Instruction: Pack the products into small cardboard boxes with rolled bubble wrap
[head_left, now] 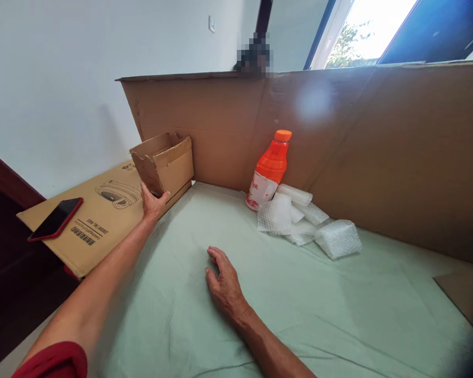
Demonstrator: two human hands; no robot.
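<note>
Clasping small box [174, 161], left hand [153, 203] (fingertips hidden); right hand [224, 286] lies flat, open.

Orange bottle [271, 167]; brown box [166, 163]; green cloth [299, 294].

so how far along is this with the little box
Early. The small cardboard box stands open with the left hand gripping its front corner; the right hand rests flat on the green cloth. The orange bottle and bubble wrap pieces sit apart, untouched.
</note>
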